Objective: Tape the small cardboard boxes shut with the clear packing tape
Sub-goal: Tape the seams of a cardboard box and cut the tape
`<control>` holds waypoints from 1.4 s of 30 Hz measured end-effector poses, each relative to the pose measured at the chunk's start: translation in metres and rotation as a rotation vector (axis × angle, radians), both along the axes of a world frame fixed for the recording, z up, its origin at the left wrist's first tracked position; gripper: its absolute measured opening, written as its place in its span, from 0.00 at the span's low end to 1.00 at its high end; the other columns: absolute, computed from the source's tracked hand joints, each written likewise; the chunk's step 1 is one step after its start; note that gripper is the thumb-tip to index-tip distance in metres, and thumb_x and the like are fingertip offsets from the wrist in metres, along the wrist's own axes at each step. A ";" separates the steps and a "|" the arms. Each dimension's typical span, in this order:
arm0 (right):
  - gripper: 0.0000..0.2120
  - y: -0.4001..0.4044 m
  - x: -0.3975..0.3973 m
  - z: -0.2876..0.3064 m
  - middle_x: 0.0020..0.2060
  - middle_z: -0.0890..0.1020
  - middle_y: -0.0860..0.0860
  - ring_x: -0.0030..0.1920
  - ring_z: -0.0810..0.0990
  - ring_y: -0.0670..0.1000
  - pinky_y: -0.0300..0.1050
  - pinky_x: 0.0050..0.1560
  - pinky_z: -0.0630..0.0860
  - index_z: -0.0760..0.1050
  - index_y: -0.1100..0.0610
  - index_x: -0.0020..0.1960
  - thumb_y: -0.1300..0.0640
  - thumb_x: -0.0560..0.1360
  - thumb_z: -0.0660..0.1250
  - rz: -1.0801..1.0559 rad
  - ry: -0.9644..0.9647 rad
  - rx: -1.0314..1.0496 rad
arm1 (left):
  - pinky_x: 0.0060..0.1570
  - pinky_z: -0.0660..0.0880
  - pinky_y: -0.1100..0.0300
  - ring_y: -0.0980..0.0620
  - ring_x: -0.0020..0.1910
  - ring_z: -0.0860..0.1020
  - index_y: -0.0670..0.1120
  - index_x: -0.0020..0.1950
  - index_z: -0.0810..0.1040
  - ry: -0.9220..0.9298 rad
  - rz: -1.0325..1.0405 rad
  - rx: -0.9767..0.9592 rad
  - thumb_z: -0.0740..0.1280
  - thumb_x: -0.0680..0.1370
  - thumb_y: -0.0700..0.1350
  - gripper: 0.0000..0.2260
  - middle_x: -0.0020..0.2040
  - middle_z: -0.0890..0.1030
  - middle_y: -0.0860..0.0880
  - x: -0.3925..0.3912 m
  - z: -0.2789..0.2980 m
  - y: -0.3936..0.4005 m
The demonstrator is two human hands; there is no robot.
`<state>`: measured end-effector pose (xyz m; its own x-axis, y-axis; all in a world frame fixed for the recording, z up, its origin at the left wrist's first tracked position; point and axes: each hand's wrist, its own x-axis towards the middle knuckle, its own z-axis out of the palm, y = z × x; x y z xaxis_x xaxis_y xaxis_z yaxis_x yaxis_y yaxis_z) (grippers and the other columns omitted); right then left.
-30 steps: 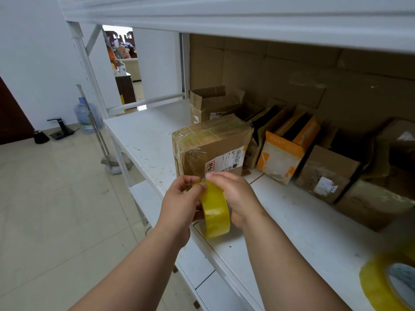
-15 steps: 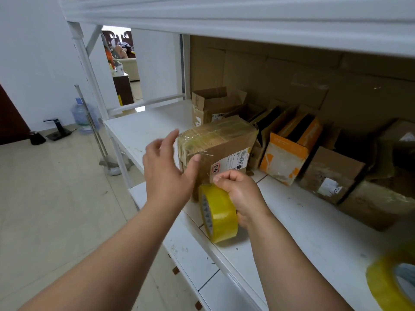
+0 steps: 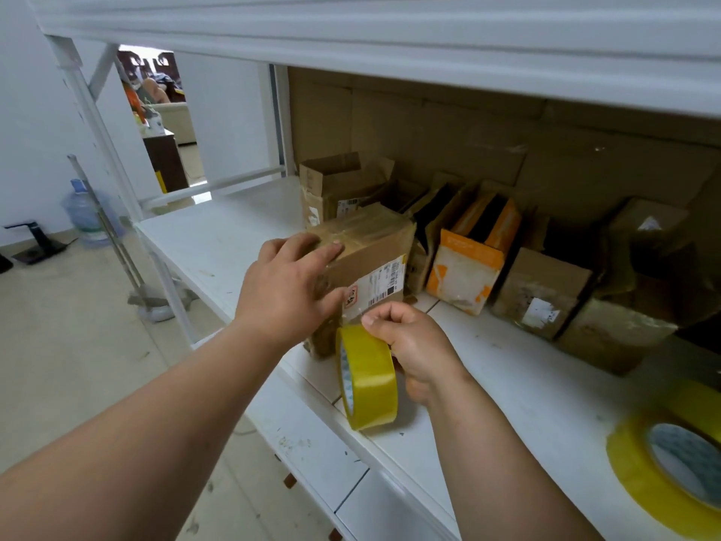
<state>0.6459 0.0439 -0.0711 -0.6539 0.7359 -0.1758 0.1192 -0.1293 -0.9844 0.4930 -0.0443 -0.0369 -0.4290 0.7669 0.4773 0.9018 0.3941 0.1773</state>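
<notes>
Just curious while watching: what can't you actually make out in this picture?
Head view only:
- Taped box: left side hidden by left hand.
- Shipping label: print too small.
- Tape roll: far side behind right hand.
- Second roll: cut off by the frame edge, blurred.

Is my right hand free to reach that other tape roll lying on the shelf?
Probably not yet: the path along the shelf to the spare roll looks open, but the right hand grips a tape roll.
</notes>
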 end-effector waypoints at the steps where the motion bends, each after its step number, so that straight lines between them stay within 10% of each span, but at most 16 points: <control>1: 0.08 -0.001 -0.001 0.000 0.38 0.82 0.50 0.41 0.79 0.51 0.44 0.43 0.74 0.78 0.53 0.40 0.59 0.78 0.69 0.004 -0.017 0.015 | 0.62 0.70 0.47 0.43 0.68 0.64 0.59 0.74 0.69 -0.005 0.008 0.026 0.64 0.77 0.61 0.25 0.73 0.69 0.51 0.001 -0.001 0.000; 8: 0.10 -0.009 -0.006 0.001 0.45 0.84 0.55 0.51 0.80 0.58 0.59 0.62 0.75 0.77 0.52 0.38 0.59 0.78 0.69 -0.031 -0.037 0.047 | 0.68 0.66 0.52 0.45 0.72 0.66 0.57 0.79 0.58 -0.218 -0.161 0.016 0.68 0.78 0.53 0.32 0.74 0.69 0.48 -0.016 0.001 0.000; 16: 0.06 -0.021 -0.011 0.010 0.43 0.83 0.58 0.44 0.80 0.55 0.57 0.53 0.79 0.78 0.57 0.41 0.62 0.77 0.69 -0.100 0.061 -0.041 | 0.66 0.64 0.57 0.47 0.68 0.70 0.54 0.71 0.74 -0.183 -0.325 0.033 0.72 0.75 0.54 0.24 0.72 0.72 0.53 -0.046 0.006 -0.017; 28: 0.07 -0.042 -0.015 0.010 0.45 0.85 0.55 0.50 0.82 0.56 0.58 0.57 0.78 0.78 0.56 0.40 0.62 0.77 0.69 -0.234 0.097 -0.018 | 0.63 0.62 0.48 0.52 0.71 0.64 0.61 0.73 0.70 -0.079 -0.285 -0.018 0.55 0.80 0.62 0.22 0.73 0.70 0.60 -0.044 0.007 -0.016; 31: 0.06 -0.044 -0.015 0.017 0.46 0.85 0.58 0.48 0.82 0.56 0.57 0.56 0.78 0.78 0.57 0.41 0.63 0.77 0.69 -0.215 0.131 0.033 | 0.63 0.68 0.45 0.48 0.69 0.63 0.55 0.68 0.71 -0.114 -0.253 0.000 0.65 0.74 0.66 0.26 0.69 0.72 0.55 -0.038 0.004 -0.015; 42: 0.09 -0.010 0.003 0.030 0.55 0.84 0.54 0.53 0.83 0.55 0.58 0.56 0.80 0.78 0.57 0.38 0.64 0.77 0.68 -0.265 0.202 0.019 | 0.59 0.69 0.64 0.54 0.61 0.74 0.54 0.67 0.77 -0.508 -0.238 0.110 0.72 0.72 0.37 0.25 0.64 0.77 0.54 -0.068 0.024 -0.029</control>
<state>0.6487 0.0339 -0.0411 -0.4596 0.8869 -0.0466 -0.1137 -0.1109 -0.9873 0.4248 -0.0729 -0.0128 -0.4468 0.8281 0.3386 0.7543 0.1452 0.6403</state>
